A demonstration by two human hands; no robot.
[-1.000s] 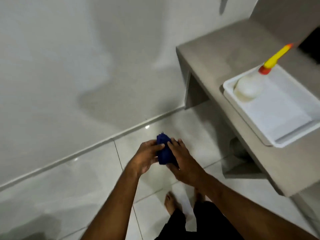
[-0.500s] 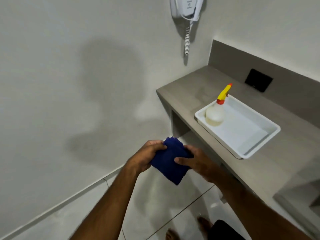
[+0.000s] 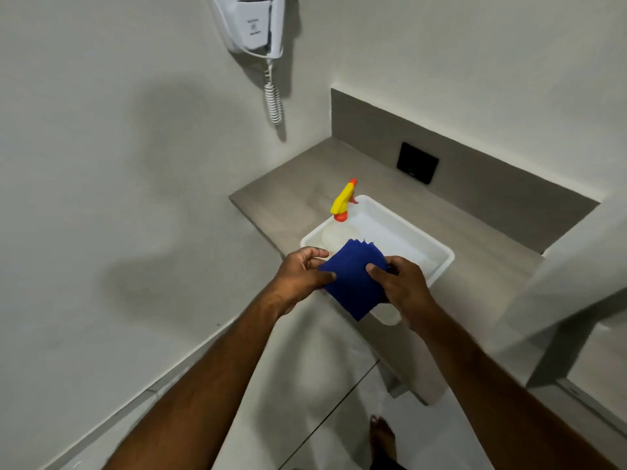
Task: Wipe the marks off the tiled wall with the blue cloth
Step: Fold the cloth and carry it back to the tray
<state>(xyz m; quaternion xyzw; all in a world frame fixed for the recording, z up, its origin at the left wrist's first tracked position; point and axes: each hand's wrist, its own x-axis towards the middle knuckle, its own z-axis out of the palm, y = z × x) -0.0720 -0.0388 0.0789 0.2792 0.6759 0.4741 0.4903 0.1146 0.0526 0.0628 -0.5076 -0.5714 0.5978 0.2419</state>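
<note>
A dark blue cloth, folded into a flat square, is held between both hands in front of me. My left hand pinches its left edge and my right hand pinches its right edge. The pale wall rises to the left and ahead, with my shadow across it; I cannot make out marks on it. The cloth hangs over the near corner of a white tray.
A grey counter juts from the right, carrying the white tray with a spray bottle topped by a yellow and orange trigger. A white wall-mounted device with a coiled cord hangs above. A black socket plate sits on the backsplash. My bare foot rests on the floor tiles.
The view has tilted up from the floor toward the wall and counter. The cloth went from a bunched wad to a flat folded square, and both hands rose with it.
</note>
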